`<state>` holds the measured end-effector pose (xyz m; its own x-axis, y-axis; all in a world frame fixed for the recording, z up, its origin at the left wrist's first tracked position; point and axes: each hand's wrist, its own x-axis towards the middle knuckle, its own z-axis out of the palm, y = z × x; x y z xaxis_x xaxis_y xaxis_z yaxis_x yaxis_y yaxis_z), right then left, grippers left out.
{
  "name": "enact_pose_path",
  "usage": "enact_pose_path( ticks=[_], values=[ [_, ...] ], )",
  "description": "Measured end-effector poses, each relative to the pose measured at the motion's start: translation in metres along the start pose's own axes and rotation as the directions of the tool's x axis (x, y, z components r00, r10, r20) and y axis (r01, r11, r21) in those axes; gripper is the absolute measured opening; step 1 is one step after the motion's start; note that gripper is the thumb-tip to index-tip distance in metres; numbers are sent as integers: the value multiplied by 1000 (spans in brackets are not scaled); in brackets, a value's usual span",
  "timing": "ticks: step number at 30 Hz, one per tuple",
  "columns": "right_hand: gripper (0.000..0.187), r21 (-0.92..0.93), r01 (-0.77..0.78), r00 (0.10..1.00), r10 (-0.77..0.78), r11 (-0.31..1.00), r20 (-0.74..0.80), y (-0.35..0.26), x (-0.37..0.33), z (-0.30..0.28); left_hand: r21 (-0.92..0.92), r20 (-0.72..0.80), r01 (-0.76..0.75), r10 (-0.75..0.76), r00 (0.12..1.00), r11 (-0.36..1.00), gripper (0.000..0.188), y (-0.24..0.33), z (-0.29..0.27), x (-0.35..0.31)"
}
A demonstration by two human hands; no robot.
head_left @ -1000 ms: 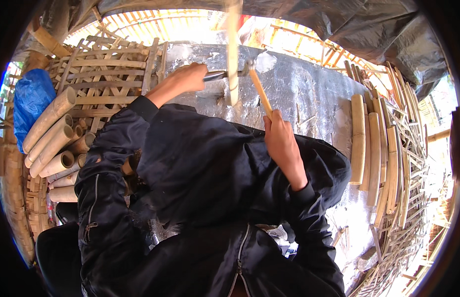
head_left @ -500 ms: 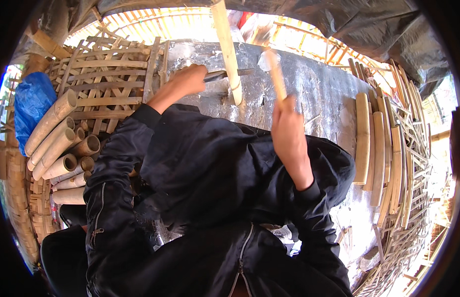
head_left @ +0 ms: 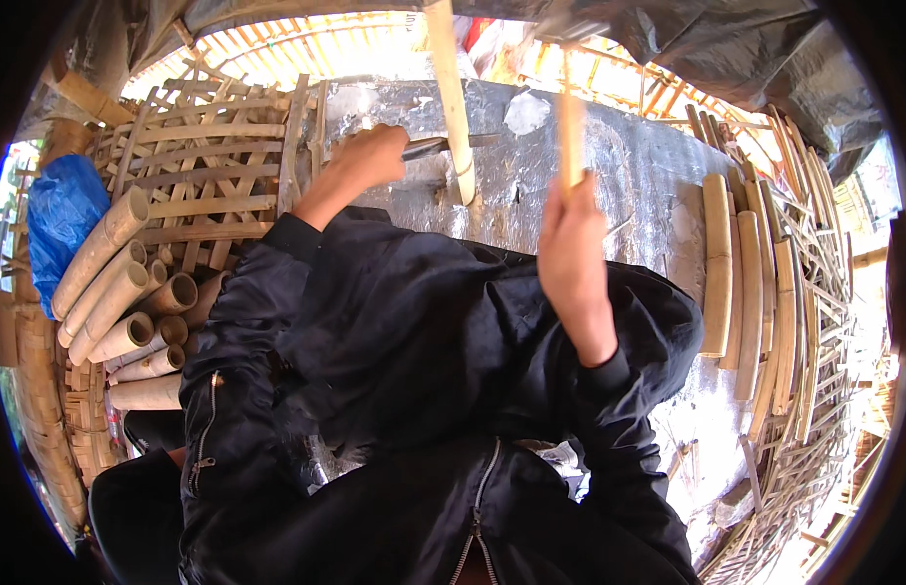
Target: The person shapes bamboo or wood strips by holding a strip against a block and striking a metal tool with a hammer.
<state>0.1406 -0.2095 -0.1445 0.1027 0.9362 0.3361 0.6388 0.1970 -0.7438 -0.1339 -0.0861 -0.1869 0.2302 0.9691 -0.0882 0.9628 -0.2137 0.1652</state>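
Observation:
My left hand [head_left: 373, 156] is closed on the handle end of a knife [head_left: 429, 147], the handle mostly hidden in the fist. Its dark blade runs to the right across an upright pale bamboo pole [head_left: 446, 83], showing on both sides of it; whether it is cut into the bamboo I cannot tell. In my right hand [head_left: 574, 258] is a wooden-handled striking tool [head_left: 571, 136], raised upright to the right of the pole. Motion smears its upper end, so the head's shape is unclear.
Cut bamboo tubes [head_left: 112, 283] are piled at the left beside a blue plastic bag [head_left: 65, 219]. A woven bamboo panel [head_left: 214, 166] stands behind them. Split bamboo lengths [head_left: 716, 263] line the right. A grey sheet [head_left: 648, 175] covers the surface ahead.
My right hand has risen slightly, and the wooden-handled tool has swung from leaning left to nearly upright. The left hand, knife and bamboo pole stay almost in place.

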Motion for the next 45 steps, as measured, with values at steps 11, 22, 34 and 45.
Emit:
enact_pose_path(
  ticks=[11,22,34,45],
  values=[
    [26,-94,33,997,-26,995,76,-7,5,-38,52,-58,43,-39,998,998,23,-7,6,-7],
    [21,-193,-49,984,80,980,157,52,-18,-23,-38,5,57,-56,998,998,22,35,30,0],
    [18,-217,130,948,-57,967,313,146,-69,62,3,83,95,-95,992,996,27,33,39,11],
    [21,37,-155,985,158,987,-67,30,18,-15,-16,33,120,-120,992,993,23,14,49,11]
  ],
)
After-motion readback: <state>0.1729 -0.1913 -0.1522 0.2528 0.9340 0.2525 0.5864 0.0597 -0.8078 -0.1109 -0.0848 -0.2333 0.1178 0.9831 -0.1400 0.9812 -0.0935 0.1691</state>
